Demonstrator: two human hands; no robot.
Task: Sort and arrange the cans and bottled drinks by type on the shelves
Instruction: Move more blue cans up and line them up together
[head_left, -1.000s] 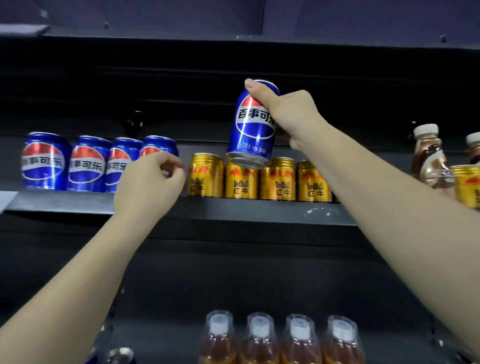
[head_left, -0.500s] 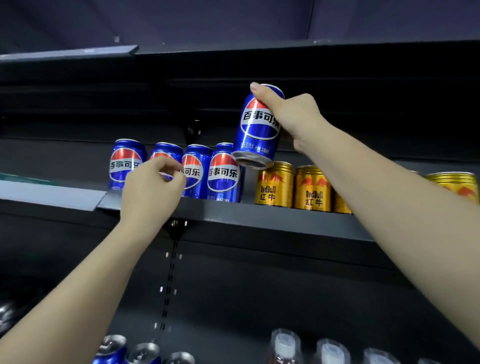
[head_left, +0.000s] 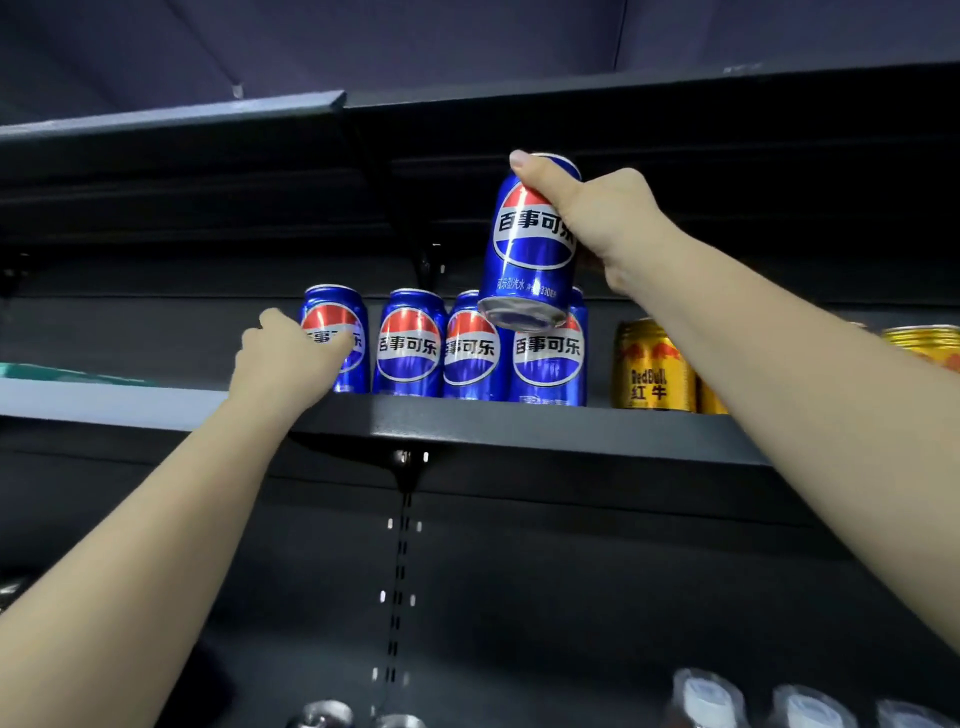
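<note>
right grip (head_left: 597, 218) holds pepsi can (head_left: 530, 260) | left grip (head_left: 291, 358) clasps shelf can (head_left: 340, 332)

A dark metal shelf (head_left: 519, 423) runs across the rack. Its back wall (head_left: 571, 571) is dark, with a strip of small slots (head_left: 400, 571). A purple-grey wall (head_left: 415, 41) shows above.

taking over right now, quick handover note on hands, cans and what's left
Right hand: grips a blue can in the air, tilted, above the shelf row.
Left hand: holds the leftmost can of the row.
Shelf: four blue cans stand side by side; gold cans stand apart to their right.
Done: blue and gold are grouped.
Left: set the held can with the blue ones, probably on top or behind. Bottles below are barely in view.
</note>
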